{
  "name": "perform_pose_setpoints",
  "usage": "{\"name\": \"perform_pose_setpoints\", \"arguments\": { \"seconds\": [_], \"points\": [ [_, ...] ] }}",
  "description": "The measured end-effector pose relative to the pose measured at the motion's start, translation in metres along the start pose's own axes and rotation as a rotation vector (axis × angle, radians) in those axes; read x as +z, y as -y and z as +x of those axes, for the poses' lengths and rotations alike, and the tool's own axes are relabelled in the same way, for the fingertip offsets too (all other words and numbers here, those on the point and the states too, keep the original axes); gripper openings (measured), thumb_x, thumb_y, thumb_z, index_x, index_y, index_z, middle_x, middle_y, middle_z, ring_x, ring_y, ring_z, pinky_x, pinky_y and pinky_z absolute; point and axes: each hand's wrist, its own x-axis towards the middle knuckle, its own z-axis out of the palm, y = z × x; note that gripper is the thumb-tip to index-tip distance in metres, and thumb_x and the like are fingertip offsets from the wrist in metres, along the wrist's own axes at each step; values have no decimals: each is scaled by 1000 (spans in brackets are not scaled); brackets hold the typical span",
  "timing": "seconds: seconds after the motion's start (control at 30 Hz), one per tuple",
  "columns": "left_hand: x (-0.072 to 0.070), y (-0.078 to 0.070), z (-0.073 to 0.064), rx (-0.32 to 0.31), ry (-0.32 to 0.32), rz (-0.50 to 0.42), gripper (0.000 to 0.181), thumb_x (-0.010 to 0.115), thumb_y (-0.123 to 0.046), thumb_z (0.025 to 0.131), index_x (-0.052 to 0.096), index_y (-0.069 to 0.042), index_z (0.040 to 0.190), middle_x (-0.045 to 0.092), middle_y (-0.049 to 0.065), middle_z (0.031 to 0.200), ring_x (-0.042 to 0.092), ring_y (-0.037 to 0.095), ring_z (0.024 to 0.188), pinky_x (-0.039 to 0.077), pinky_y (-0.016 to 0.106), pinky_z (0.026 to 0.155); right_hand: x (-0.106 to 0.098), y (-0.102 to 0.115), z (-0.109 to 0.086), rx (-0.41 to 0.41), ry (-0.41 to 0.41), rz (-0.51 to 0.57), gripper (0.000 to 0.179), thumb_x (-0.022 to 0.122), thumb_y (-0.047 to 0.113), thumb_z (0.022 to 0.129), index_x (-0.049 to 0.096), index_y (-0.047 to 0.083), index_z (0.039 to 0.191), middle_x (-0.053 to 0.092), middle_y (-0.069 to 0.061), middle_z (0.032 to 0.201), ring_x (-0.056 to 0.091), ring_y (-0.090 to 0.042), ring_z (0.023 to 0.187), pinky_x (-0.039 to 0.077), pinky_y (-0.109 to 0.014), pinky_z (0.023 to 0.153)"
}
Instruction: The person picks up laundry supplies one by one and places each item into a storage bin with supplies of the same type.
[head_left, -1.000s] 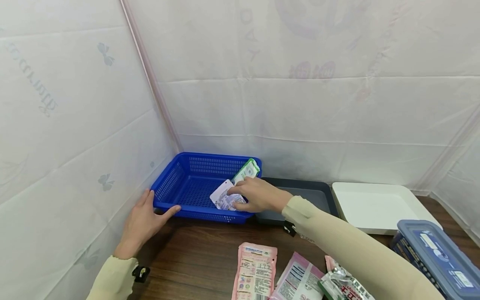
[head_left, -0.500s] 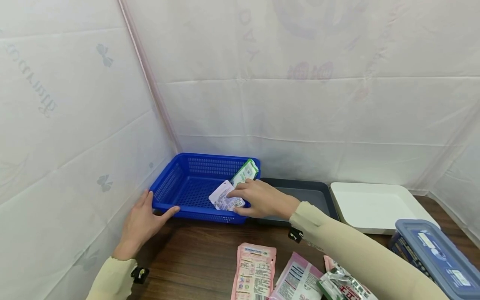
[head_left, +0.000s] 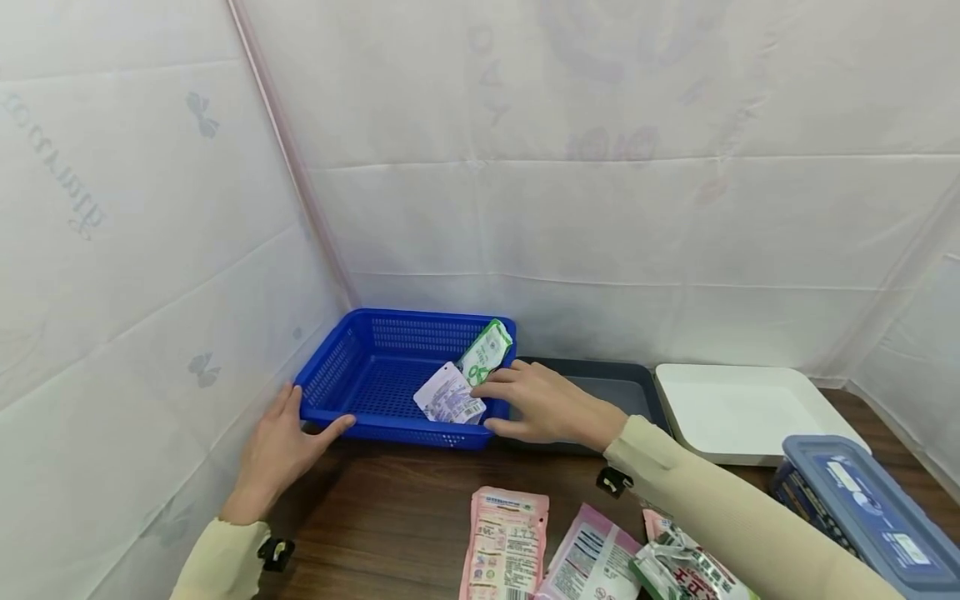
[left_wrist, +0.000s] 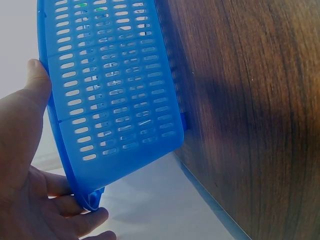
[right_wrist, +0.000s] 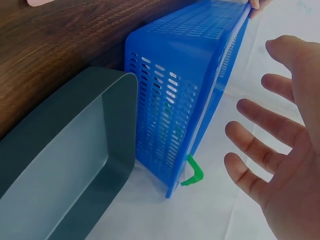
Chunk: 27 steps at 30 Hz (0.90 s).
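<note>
A blue plastic basket [head_left: 390,383] stands in the far left corner of the table. My left hand [head_left: 273,454] grips its near left corner, thumb on the front rim; in the left wrist view the fingers reach round the corner. Inside, at the right end, lies a white and purple packet [head_left: 450,395], with a white and green packet [head_left: 486,352] leaning on the wall behind it. Over the basket's right end hovers my right hand [head_left: 547,406], holding nothing. Its fingers [right_wrist: 255,150] are spread apart beside the rim in the right wrist view.
A dark grey tray [head_left: 619,383] adjoins the basket's right side, then a white tray [head_left: 750,408]. Nearer are a pink pouch [head_left: 504,542], a pink-purple pouch [head_left: 596,554], a silver-green packet [head_left: 686,567] and a blue-lidded box [head_left: 870,508]. White sheeting [head_left: 585,233] encloses the table behind.
My right hand has drawn back to the right, away from the white and purple packet, uncovering more of both packets. The left hand keeps its hold on the basket.
</note>
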Motion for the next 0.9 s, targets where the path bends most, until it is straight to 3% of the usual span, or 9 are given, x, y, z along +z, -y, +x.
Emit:
{"name": "perform_pose_setpoints", "arguments": {
  "seconds": [0.33, 0.9],
  "points": [
    [4, 1, 0, -20, 20, -13, 117, 68, -69, 87, 28, 20, 151, 26, 44, 155, 33, 62, 137, 33, 71, 107, -4, -6, -27, 43, -64, 50, 46, 66, 44, 99, 65, 24, 140, 63, -1, 140, 56, -19, 110, 50, -41, 94],
    [2, 1, 1, -22, 51, -82, 118, 65, -69, 90, 21, 20, 153, 19, 45, 157, 26, 62, 141, 28, 73, 109, 5, -12, -72, 89, -78, 74, 48, 68, 43, 98, 63, 23, 142, 62, 0, 139, 57, -19, 118, 52, -45, 97]
  ]
}}
